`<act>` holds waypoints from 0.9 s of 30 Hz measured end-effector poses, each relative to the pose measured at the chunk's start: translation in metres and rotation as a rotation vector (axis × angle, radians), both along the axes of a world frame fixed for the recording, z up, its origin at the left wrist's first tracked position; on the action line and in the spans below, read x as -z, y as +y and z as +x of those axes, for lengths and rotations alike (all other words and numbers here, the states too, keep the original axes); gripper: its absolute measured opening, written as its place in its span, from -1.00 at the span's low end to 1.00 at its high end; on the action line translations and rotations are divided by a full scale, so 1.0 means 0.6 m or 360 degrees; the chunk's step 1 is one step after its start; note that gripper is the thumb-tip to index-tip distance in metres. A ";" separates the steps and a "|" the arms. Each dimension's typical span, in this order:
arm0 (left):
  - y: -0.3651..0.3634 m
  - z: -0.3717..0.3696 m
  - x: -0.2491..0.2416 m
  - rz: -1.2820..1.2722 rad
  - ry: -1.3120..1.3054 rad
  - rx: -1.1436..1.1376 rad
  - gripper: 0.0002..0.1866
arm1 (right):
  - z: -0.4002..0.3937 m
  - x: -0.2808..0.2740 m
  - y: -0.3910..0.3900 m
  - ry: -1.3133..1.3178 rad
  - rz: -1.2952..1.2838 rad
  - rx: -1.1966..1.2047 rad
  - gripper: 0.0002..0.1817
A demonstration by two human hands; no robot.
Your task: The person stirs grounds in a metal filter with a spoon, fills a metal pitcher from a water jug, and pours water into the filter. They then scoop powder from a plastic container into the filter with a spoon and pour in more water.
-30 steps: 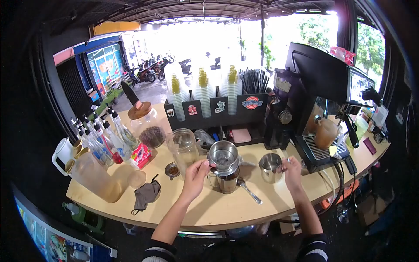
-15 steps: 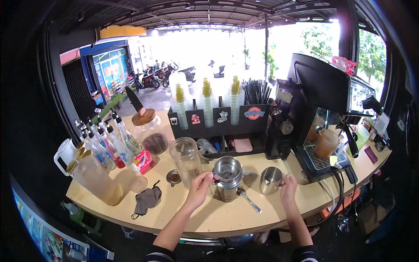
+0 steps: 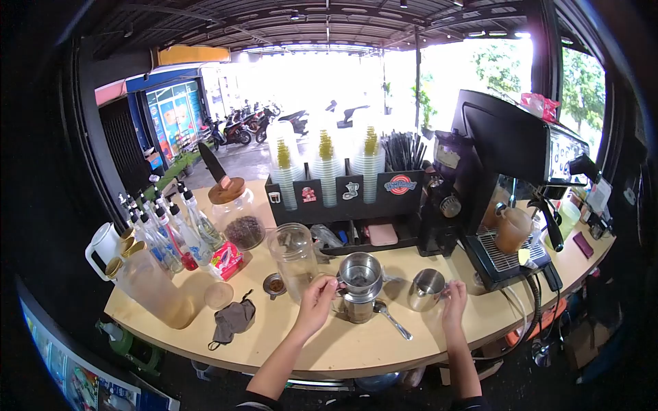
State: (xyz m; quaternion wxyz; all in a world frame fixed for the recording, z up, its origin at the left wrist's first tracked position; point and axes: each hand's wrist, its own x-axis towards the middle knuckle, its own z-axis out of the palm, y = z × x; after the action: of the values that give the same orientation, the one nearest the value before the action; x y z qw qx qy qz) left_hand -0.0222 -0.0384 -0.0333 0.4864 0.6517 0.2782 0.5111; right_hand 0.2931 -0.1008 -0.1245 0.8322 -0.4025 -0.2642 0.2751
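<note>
A steel drip coffee filter (image 3: 360, 273) sits on top of a metal cup (image 3: 358, 308) on the wooden counter (image 3: 343, 339). My left hand (image 3: 319, 298) pinches the filter's left handle. A small steel pitcher (image 3: 425, 288) stands to the right, and my right hand (image 3: 454, 297) holds its handle. A metal spoon (image 3: 393, 320) lies on the counter between my hands, just right of the cup.
A clear plastic jar (image 3: 293, 253) and a small filter lid (image 3: 275, 285) stand left of my hand. Further left are a grey cloth (image 3: 232, 320), syrup bottles (image 3: 171, 229) and a jug (image 3: 154, 286). A cup rack (image 3: 343, 188) stands behind, an espresso machine (image 3: 510, 178) at right.
The view has tilted, so everything sits lower in the frame. Both hands keep their grips on the filter and the pitcher, both now resting low on the counter.
</note>
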 end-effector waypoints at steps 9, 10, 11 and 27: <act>-0.023 -0.060 0.016 0.0213 -0.0178 -0.0345 -0.73 | 0.012 -0.002 -0.018 -0.0012 -0.0129 0.0168 -0.89; -0.014 -0.075 0.033 0.0310 -0.0263 -0.0477 -0.66 | 0.019 0.005 -0.020 -0.0121 -0.0160 0.0090 -0.89; -0.009 -0.087 0.049 0.0405 -0.0347 -0.0616 -0.58 | 0.026 0.018 -0.015 -0.0129 -0.0188 0.0088 -0.89; 0.091 -0.109 0.082 0.0174 0.0294 -0.0455 0.00 | -0.010 -0.004 -0.012 -0.1079 -0.0467 0.0707 -0.76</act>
State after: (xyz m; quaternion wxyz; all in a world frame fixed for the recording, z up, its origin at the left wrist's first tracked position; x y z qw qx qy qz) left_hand -0.0876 0.0159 -0.0826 0.3449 0.6752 0.3834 0.5274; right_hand 0.2869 -0.1078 -0.1221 0.6713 -0.6313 -0.3878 -0.0239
